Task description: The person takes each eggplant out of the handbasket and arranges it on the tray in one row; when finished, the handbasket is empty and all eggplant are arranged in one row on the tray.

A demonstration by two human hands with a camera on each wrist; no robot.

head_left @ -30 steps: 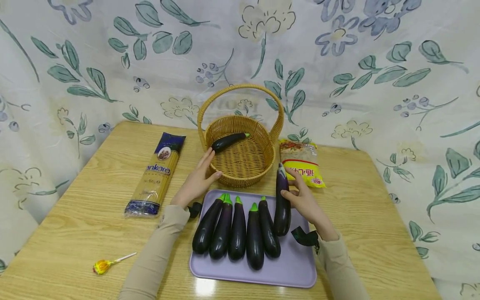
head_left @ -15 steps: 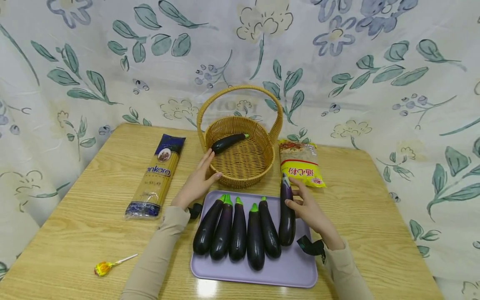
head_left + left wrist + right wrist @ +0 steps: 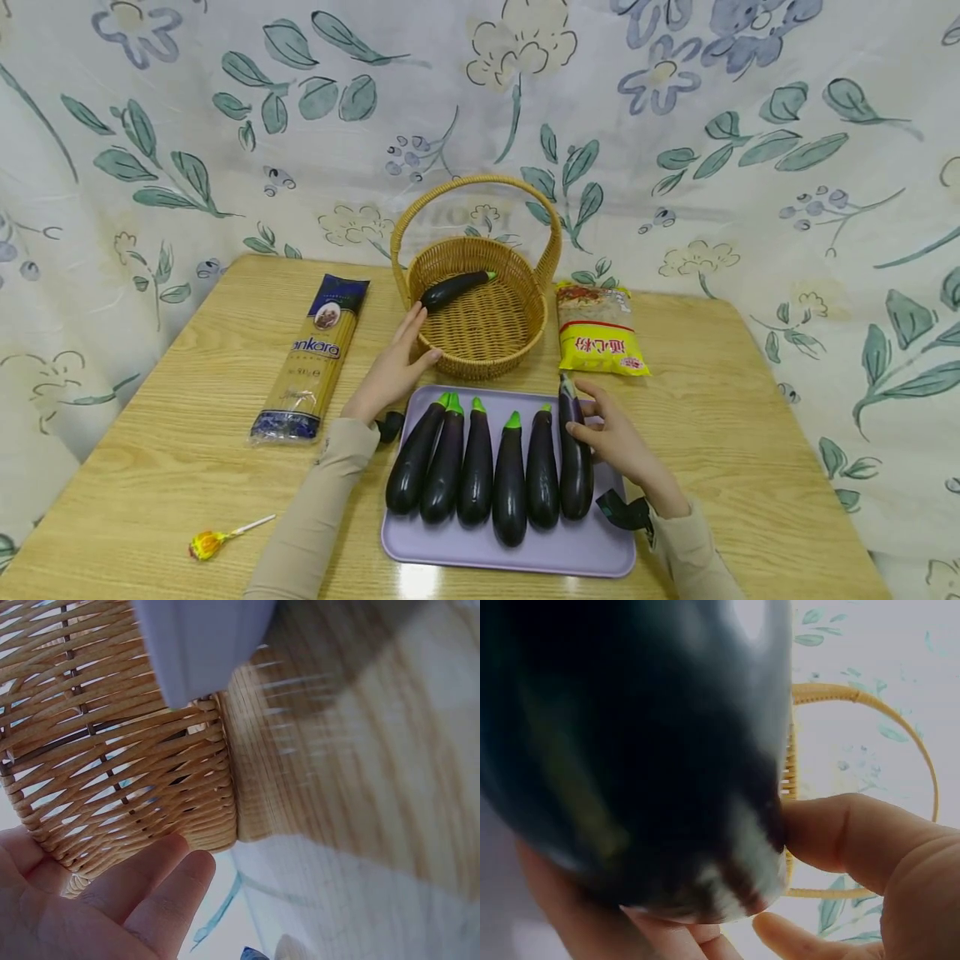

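Note:
My right hand (image 3: 618,433) holds a dark purple eggplant (image 3: 576,467) by its upper part, thumb on one side and fingers on the other. In the right wrist view the same eggplant (image 3: 645,750) fills much of the picture. It lies lengthwise along the right side of a row of several eggplants (image 3: 476,467) on a lilac tray (image 3: 600,550). My left hand (image 3: 390,371) rests against the left front of a wicker basket (image 3: 480,358), fingers extended. Seen from the left wrist, its fingers (image 3: 176,892) lie along the woven outer wall. One eggplant (image 3: 453,290) lies inside the basket.
A pack of spaghetti (image 3: 311,358) lies left of the basket. To its right is a yellow-and-red food bag (image 3: 600,333). A lollipop (image 3: 213,542) lies at the front left of the wooden table (image 3: 750,467). A floral curtain (image 3: 675,208) hangs behind.
My right hand has brought its eggplant rightward and toward me, down along the row's end. The neighbouring eggplant has swung from slanted to nearly straight. My left hand stays at the basket.

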